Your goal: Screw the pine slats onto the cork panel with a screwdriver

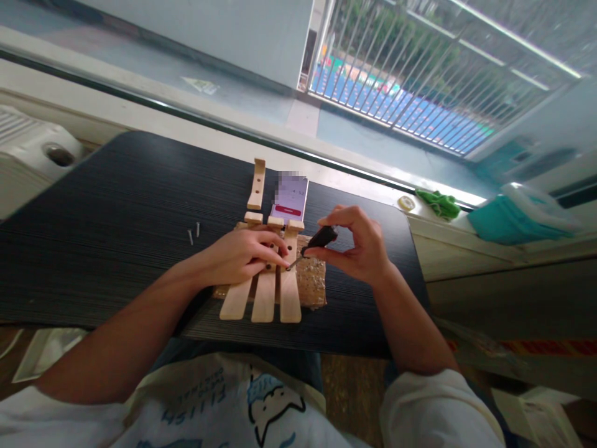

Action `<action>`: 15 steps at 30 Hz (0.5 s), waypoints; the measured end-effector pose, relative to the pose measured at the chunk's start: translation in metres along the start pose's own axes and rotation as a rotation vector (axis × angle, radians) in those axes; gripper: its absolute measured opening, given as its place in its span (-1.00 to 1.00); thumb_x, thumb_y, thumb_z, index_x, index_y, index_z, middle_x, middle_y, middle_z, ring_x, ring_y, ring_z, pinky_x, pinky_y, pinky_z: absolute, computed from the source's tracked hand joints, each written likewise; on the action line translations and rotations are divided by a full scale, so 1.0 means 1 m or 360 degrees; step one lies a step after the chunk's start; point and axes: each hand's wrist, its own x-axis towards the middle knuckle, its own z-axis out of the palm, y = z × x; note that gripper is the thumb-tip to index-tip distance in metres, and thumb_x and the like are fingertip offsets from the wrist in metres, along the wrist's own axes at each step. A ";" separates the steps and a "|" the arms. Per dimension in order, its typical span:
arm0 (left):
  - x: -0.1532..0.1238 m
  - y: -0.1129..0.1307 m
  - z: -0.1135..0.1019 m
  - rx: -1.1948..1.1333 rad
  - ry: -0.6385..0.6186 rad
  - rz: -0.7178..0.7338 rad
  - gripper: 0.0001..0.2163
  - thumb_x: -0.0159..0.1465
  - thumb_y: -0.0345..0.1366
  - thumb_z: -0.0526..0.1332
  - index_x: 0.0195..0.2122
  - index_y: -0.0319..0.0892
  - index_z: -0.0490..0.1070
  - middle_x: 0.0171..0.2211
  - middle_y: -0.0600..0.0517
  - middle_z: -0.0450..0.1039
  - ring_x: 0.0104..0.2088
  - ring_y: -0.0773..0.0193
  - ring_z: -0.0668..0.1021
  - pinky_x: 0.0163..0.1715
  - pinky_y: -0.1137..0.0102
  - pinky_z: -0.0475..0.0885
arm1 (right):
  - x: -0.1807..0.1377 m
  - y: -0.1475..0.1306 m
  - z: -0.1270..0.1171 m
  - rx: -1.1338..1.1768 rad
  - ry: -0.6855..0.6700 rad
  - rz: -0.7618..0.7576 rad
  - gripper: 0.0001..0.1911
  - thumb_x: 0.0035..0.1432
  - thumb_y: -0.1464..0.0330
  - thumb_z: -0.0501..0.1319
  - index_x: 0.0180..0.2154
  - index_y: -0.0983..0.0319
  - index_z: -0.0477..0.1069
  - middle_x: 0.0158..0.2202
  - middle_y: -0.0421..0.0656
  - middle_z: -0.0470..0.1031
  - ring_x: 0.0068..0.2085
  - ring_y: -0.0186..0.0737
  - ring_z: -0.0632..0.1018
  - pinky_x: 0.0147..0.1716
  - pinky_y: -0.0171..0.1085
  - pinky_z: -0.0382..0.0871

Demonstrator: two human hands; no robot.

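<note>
My right hand (361, 246) pinches the black handle of a screwdriver (319, 239) between thumb and fingers. Its thin shaft slants down left, the tip meeting a hole in the rightmost wooden piece (290, 298). My left hand (242, 256) lies across the wooden pieces, fingers stretched out and slightly apart, a fingertip beside the screwdriver tip. Whether a screw sits there is too small to tell. Side by side lie the middle wooden piece (263, 300) and the left one (237, 302), partly under my left hand. All rest on a brown, tape-wrapped block (313, 280).
Another wooden piece with two holes (257, 186) lies beyond, beside a lit phone (290, 198). Two screws (193, 233) lie to the left on the black table (116, 205). Tape (406, 203), a green cloth (438, 204) and a teal container (517, 214) stand along the right ledge.
</note>
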 end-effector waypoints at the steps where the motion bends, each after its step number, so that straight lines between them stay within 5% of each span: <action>1: 0.000 0.000 0.000 0.0002 0.0001 -0.0002 -0.65 0.24 -0.51 0.08 -0.14 0.00 0.59 -0.10 0.06 0.54 -0.09 0.29 0.55 -0.05 0.40 0.40 | 0.000 -0.001 0.000 -0.0022 0.0009 0.0000 -0.65 0.05 0.24 0.38 -0.19 0.14 0.29 -0.44 -0.32 0.34 -0.48 -0.42 0.38 -0.52 -0.36 0.31; 15: 0.001 0.000 -0.001 0.0018 -0.0020 -0.0011 -0.65 0.25 -0.47 0.08 -0.13 0.02 0.58 -0.10 0.06 0.54 -0.06 0.27 0.53 -0.02 0.38 0.41 | 0.006 -0.005 -0.001 -0.0029 -0.0057 -0.0145 -0.71 0.12 0.32 0.32 -0.11 0.18 0.35 -0.36 -0.21 0.53 -0.44 -0.36 0.47 -0.46 -0.30 0.45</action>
